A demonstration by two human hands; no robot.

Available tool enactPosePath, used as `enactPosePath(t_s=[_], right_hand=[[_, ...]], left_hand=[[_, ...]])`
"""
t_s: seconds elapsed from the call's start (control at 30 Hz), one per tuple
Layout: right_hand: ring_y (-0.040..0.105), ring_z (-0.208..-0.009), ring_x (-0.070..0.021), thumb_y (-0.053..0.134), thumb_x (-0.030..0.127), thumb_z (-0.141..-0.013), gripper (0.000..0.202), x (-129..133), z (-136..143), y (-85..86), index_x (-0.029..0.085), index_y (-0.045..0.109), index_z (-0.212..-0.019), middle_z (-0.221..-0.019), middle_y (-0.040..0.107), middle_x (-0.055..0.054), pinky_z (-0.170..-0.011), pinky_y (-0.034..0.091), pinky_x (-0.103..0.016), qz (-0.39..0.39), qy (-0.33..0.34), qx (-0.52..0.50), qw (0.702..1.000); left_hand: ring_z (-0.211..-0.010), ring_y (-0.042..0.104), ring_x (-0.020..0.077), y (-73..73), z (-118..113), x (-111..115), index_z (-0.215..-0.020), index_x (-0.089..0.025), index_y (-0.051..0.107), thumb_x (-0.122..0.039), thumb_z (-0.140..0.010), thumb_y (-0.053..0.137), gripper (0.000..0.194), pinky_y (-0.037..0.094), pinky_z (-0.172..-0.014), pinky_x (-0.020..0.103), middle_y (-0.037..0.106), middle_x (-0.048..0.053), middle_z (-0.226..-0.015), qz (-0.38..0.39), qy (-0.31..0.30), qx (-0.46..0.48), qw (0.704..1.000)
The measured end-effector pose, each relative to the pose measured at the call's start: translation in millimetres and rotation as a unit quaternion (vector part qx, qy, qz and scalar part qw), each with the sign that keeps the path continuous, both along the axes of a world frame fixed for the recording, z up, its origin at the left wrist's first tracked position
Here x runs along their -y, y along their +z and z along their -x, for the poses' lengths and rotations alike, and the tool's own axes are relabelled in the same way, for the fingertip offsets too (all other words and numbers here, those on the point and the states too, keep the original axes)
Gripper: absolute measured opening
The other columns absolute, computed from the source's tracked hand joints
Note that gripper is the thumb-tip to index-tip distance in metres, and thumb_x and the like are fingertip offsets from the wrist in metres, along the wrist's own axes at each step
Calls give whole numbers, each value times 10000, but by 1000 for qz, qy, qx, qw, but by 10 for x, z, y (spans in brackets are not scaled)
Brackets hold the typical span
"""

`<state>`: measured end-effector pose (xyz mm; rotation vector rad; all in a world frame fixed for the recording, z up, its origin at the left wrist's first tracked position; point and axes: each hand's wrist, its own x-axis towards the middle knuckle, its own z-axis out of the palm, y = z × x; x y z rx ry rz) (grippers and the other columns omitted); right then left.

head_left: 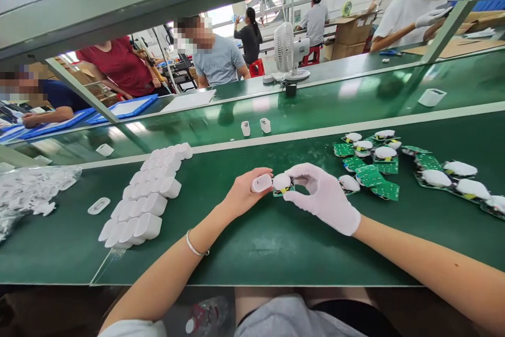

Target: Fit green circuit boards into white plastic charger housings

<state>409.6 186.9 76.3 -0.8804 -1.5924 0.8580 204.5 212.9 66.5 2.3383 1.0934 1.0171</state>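
Note:
My bare left hand (246, 190) is closed around a small white oval plastic housing (261, 184), its end turned toward my other hand. My right hand (321, 195), in a white glove, pinches a green circuit board with a white domed part (282, 183) between thumb and fingers. The board and the housing meet or nearly touch; I cannot tell which. Left of my hands stand several rows of white housings (148, 226). To the right lies a loose group of green circuit boards (371, 175) with white domed parts.
A clear bag of small white parts (35, 195) lies at the far left, with a white oval ring (99, 205) beside it. More white housings (265, 125) sit on the green strip beyond the pale divider. A fan (290, 53) and co-workers are behind. A slanted metal beam crosses above.

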Motion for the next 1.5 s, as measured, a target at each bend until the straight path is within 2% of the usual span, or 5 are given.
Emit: enactPosePath(t_s=[0.23,0.47,0.77,1.27,1.5], right_hand=[[647,-847,-161,736,166,-688,276,96,2,-36,224,605,-924,-910,674,-36,-773,561,-310,-226,-68,100,967],[662,-872,-157,701,190,-742,323,44,-6,-92,241,571,-1034,-964,681,-50,-793,566,-295,-344,-100,166,919],[651,-882,-149,671,172,-766,362,31,6,-122,242,546,-1098,-964,667,-46,-793,570,-285,-377,-92,170,906],[652,-936,-167,611,233,-815,251,-7,44,-175,283,599,-1060,-1002,675,-41,-829,559,-318,-304,-67,202,928],[605,-1045,-203,486,252,-901,172,26,68,-13,232,608,-1021,-1084,644,-91,-886,529,-364,-336,-73,244,907]], left_hand=[[-1119,477,254,10,-37,103,-1476,-175,83,-201,-851,498,751,449,-939,447,511,151,-1186,-124,-84,-81,985],[-1042,478,246,6,-22,46,-1461,-200,193,-180,-852,556,709,486,-860,400,474,146,-1127,-247,-48,-89,964],[-996,516,224,15,-23,54,-1355,-208,362,-140,-820,592,586,493,-840,371,513,117,-1088,-245,-48,-61,966],[-971,545,226,23,-20,29,-1325,-226,385,-187,-839,580,526,501,-814,373,541,112,-1058,-260,-40,-74,962],[-951,599,207,-19,-52,56,-1221,-198,496,-302,-806,644,453,518,-822,334,612,102,-1056,-202,-32,-19,979]])
